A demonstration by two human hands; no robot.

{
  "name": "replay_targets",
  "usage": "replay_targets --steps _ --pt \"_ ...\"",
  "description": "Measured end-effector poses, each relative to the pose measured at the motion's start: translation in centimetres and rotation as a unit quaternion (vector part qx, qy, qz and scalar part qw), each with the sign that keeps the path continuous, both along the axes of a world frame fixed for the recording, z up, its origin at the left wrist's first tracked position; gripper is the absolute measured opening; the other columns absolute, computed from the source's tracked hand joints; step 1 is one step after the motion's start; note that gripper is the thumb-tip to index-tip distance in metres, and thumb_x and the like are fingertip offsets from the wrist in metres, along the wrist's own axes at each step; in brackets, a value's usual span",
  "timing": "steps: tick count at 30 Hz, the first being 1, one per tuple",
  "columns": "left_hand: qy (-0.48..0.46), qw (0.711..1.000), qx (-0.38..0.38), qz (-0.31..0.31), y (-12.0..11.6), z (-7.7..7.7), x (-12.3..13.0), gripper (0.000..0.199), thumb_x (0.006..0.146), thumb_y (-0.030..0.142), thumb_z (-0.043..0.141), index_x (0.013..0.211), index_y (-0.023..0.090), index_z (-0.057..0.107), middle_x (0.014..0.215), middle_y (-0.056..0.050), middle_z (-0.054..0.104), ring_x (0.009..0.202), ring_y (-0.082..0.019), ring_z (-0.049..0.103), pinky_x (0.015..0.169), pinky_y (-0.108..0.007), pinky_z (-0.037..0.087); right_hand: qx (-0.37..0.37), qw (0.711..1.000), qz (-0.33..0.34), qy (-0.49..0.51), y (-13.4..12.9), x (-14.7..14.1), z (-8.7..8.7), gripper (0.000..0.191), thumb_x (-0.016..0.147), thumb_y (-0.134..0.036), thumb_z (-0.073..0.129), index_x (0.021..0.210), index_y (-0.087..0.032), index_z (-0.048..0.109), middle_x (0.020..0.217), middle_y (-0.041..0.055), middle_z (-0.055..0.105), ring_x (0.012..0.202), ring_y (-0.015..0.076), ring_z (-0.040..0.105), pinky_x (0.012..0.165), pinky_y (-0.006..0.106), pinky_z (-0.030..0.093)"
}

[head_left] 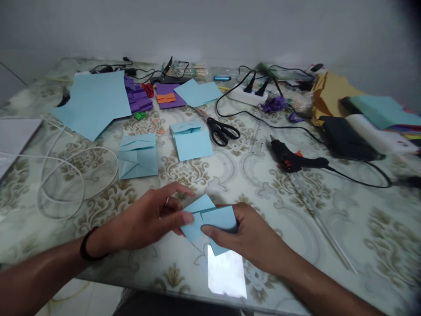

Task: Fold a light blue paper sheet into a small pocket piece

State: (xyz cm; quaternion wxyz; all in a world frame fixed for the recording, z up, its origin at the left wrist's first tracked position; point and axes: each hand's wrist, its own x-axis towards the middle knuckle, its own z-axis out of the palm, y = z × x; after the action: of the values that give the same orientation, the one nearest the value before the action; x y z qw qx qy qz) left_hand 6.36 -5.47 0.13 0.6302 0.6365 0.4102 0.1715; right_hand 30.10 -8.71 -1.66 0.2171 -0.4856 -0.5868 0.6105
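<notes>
A folded piece of light blue paper (219,218) is held between my two hands, above the front part of the table. My left hand (154,215) pinches its left side with the thumb on top and wears a ring. On the right side, my right hand (245,232) grips the paper, thumb pressed across its face. Beyond my hands lie two folded light blue paper pockets, one on the left (138,156) with creased flaps and one in the middle (192,141). Black-handled scissors (223,131) rest beside the middle one.
A black glue gun (296,159) lies to the right, a clear glue stick (324,224) near it. White cable (82,175) loops on the left. Light blue sheets (95,103), purple folded papers (138,96) and a white power strip (249,94) lie along the back; yellow paper (332,90) is at right.
</notes>
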Motion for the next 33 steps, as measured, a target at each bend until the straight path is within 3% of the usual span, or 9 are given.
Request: replay_targets --steps 2,5,8,12,15,19,23,28,33 --pt "0.052 0.995 0.067 -0.043 -0.1 0.2 0.0 0.031 0.087 0.042 0.079 0.107 0.021 0.068 0.082 0.001 0.075 0.075 -0.017 0.072 0.064 -0.023 0.052 0.074 0.997 -0.002 -0.035 0.0 -0.2 0.1 0.023 0.089 -0.028 0.069 0.069 -0.018 0.063 0.059 -0.0057 0.050 0.052 0.0088 0.040 0.047 0.021 0.032" --pt "0.121 0.972 0.196 -0.054 -0.4 0.3 -0.2 0.021 0.094 0.036 0.071 0.081 0.019 0.071 0.065 0.005 0.067 0.058 -0.011 0.059 0.053 -0.020 0.040 0.252 0.965 -0.025 -0.064 -0.1 -0.3 0.3 0.015 0.087 -0.026 0.076 0.076 -0.020 0.068 0.066 -0.0033 0.063 0.058 0.0113 0.055 0.053 0.022 0.042" --pt "0.126 0.943 0.308 -0.022 -0.6 0.1 -0.5 0.016 0.098 0.030 0.065 0.091 0.021 0.076 0.069 0.003 0.074 0.058 -0.012 0.064 0.056 -0.022 0.043 0.406 0.911 -0.044 -0.054 -0.1 -0.1 0.4 0.007 0.089 -0.017 0.072 0.084 -0.020 0.068 0.074 0.0005 0.070 0.065 0.0144 0.064 0.059 0.026 0.049" --pt "0.105 0.909 0.403 -0.004 -0.6 0.2 -0.8 0.012 0.094 0.023 0.065 0.099 0.022 0.076 0.085 -0.002 0.083 0.067 -0.017 0.075 0.062 -0.025 0.052 0.511 0.856 -0.064 -0.039 -0.1 0.4 0.7 0.013 0.089 -0.008 0.067 0.092 -0.021 0.067 0.077 0.0035 0.071 0.066 0.0175 0.065 0.060 0.031 0.051" --pt "0.113 0.896 0.430 -0.008 -0.8 0.3 -1.0 0.014 0.093 0.021 0.064 0.102 0.024 0.074 0.091 -0.002 0.084 0.075 -0.019 0.079 0.069 -0.028 0.057 0.530 0.844 -0.070 -0.036 -0.1 0.5 0.9 0.017 0.088 -0.005 0.068 0.096 -0.020 0.068 0.077 0.0042 0.070 0.066 0.0183 0.065 0.059 0.032 0.052" --pt "0.069 0.898 0.432 -0.044 -1.0 0.3 -1.0 0.020 0.093 0.018 0.064 0.110 0.025 0.072 0.102 -0.005 0.084 0.088 -0.022 0.080 0.080 -0.031 0.061 0.534 0.845 -0.023 -0.012 -0.1 0.4 0.6 0.020 0.088 -0.005 0.067 0.105 -0.016 0.071 0.087 0.0094 0.074 0.077 0.0212 0.066 0.066 0.036 0.055" --pt "0.027 0.900 0.426 -0.088 -1.0 0.2 -0.6 0.031 0.093 0.012 0.061 0.120 0.023 0.070 0.108 -0.009 0.083 0.090 -0.023 0.080 0.079 -0.030 0.063 0.520 0.854 0.002 0.004 -0.3 0.1 0.1 0.018 0.091 -0.008 0.067 0.107 -0.015 0.073 0.087 0.0090 0.073 0.076 0.0203 0.063 0.066 0.035 0.053" --pt "0.024 0.902 0.419 -0.107 -1.1 0.0 -0.3 0.026 0.093 0.015 0.063 0.117 0.020 0.072 0.103 -0.011 0.083 0.085 -0.024 0.081 0.073 -0.030 0.064 0.516 0.857 0.001 0.005 -0.6 -0.2 -0.2 0.010 0.091 -0.012 0.068 0.100 -0.013 0.072 0.081 0.0080 0.069 0.071 0.0190 0.059 0.061 0.034 0.048" --pt "-0.006 0.875 0.476 -0.093 -1.4 -0.5 -0.3 0.022 0.094 0.012 0.062 0.114 0.018 0.069 0.096 -0.008 0.083 0.079 -0.019 0.079 0.072 -0.027 0.062 0.498 0.867 0.000 0.031 -0.6 -0.5 0.0 0.004 0.089 -0.010 0.071 0.091 -0.012 0.072 0.077 0.0071 0.068 0.069 0.0171 0.056 0.061 0.032 0.046"
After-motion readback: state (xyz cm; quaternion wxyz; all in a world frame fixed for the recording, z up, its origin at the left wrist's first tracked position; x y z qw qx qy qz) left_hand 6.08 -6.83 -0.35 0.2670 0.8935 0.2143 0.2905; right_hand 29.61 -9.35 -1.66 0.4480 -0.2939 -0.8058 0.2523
